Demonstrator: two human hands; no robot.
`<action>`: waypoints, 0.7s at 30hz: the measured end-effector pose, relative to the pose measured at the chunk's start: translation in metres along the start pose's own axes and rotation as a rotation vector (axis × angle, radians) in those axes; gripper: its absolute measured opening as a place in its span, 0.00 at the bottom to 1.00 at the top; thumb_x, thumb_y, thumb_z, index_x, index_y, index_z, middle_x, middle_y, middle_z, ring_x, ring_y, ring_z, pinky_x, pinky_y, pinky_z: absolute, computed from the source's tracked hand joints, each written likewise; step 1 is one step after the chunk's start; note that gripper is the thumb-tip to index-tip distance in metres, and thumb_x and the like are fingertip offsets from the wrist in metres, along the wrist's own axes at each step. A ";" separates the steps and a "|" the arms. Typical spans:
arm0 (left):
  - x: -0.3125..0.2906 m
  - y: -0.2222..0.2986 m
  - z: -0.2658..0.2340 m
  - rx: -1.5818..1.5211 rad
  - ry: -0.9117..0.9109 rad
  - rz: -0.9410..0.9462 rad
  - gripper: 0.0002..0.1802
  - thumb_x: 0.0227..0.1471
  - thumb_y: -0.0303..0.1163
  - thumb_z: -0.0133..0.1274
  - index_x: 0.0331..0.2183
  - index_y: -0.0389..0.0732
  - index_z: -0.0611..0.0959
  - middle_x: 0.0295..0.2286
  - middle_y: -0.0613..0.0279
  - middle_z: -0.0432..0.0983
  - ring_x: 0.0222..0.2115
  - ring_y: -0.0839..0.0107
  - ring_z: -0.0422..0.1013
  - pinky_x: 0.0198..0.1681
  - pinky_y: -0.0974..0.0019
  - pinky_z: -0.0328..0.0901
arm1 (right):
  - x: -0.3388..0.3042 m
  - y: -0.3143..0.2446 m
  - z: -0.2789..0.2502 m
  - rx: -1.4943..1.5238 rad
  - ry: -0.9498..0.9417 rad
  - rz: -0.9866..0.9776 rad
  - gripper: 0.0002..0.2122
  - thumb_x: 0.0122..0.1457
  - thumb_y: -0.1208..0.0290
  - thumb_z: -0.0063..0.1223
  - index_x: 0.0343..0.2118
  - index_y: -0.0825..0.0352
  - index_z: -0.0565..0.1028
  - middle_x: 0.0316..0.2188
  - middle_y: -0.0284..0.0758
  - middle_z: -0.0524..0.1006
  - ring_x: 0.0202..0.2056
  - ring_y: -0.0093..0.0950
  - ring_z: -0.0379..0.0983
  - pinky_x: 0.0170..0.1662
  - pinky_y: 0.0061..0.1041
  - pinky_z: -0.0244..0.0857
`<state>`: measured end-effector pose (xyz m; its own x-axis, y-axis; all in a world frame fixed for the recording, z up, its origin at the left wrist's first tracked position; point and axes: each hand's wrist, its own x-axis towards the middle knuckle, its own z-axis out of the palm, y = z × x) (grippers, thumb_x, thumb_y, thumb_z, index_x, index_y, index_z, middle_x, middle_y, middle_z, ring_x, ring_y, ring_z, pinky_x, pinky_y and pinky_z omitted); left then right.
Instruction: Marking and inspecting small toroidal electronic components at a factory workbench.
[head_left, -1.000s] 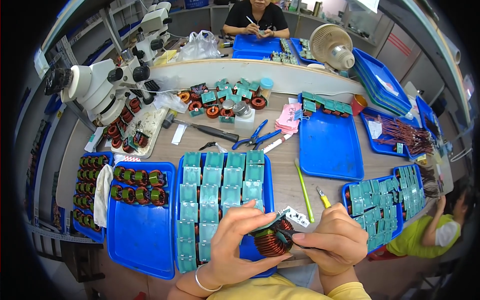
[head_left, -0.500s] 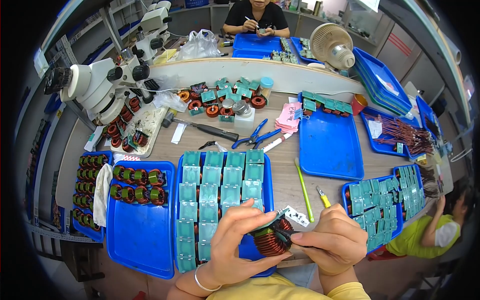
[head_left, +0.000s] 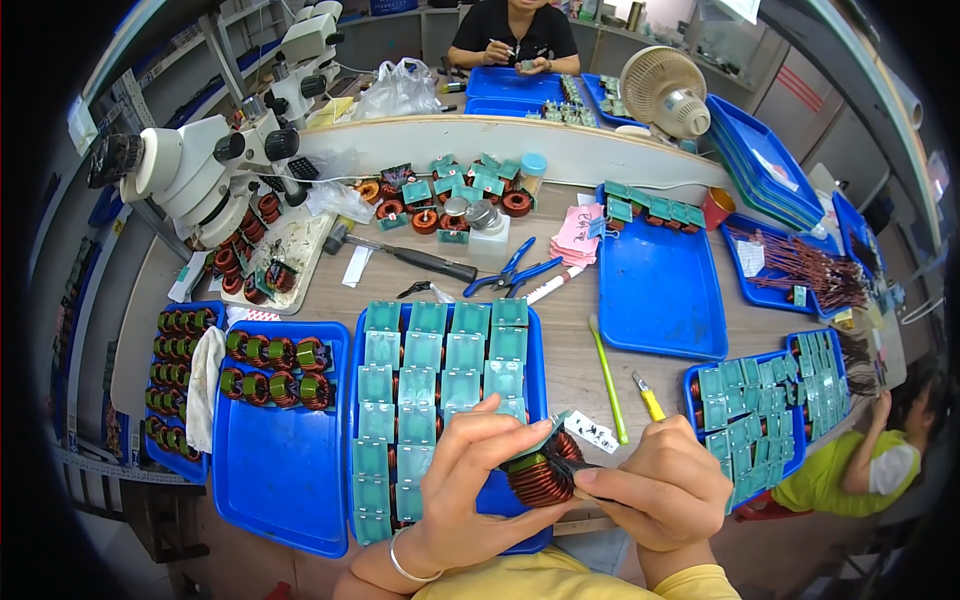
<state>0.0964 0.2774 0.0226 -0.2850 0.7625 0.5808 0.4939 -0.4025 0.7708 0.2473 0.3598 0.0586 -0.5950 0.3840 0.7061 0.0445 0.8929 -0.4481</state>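
Observation:
My left hand (head_left: 462, 492) grips a copper-wound toroidal coil (head_left: 537, 482) between the thumb below and the fingers above. A teal plate sits on the coil's upper side, partly covered by the fingers. My right hand (head_left: 662, 487) is closed in a pinch at the coil's right side. Something dark and thin shows at its fingertips, too hidden to name. Behind my left hand stands a blue tray (head_left: 539, 352) filled with rows of teal-plated coils (head_left: 420, 390). A yellow-handled craft knife (head_left: 650, 398) and a green stick-like tool (head_left: 608, 380) lie beyond my right hand.
At left are a blue tray (head_left: 265, 475) with several coils and a white cloth (head_left: 206, 390). Blue-handled pliers (head_left: 512, 272), a hammer (head_left: 420, 262) and a microscope (head_left: 190, 170) stand or lie farther back. A co-worker (head_left: 512, 40) sits across the partition.
My right hand has shifted slightly left and down, closer against the coil. My left hand and the coil have barely moved.

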 end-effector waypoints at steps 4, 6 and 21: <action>0.000 -0.001 0.000 0.081 0.003 0.031 0.34 0.24 0.26 0.67 0.41 0.37 0.77 0.32 0.59 0.67 0.33 0.65 0.67 0.49 0.51 0.59 | 0.000 -0.003 0.005 -0.092 0.045 -0.002 0.09 0.31 0.76 0.62 0.22 0.63 0.79 0.12 0.24 0.64 0.15 0.21 0.60 0.22 0.19 0.49; 0.000 -0.002 0.000 0.087 0.003 0.026 0.34 0.24 0.26 0.67 0.41 0.37 0.77 0.32 0.59 0.66 0.33 0.65 0.67 0.49 0.51 0.59 | -0.001 -0.002 0.005 -0.116 0.032 -0.025 0.10 0.31 0.76 0.62 0.23 0.63 0.79 0.12 0.24 0.65 0.15 0.21 0.59 0.22 0.19 0.49; 0.000 -0.001 0.001 -0.054 0.002 -0.053 0.33 0.26 0.26 0.68 0.41 0.36 0.76 0.34 0.57 0.68 0.34 0.65 0.68 0.50 0.54 0.60 | -0.001 -0.002 0.006 -0.091 0.059 0.008 0.10 0.32 0.76 0.61 0.23 0.62 0.79 0.13 0.25 0.67 0.15 0.21 0.61 0.22 0.20 0.50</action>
<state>0.0967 0.2787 0.0212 -0.3108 0.7825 0.5396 0.4334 -0.3886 0.8131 0.2433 0.3561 0.0558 -0.5463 0.4021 0.7348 0.1238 0.9064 -0.4039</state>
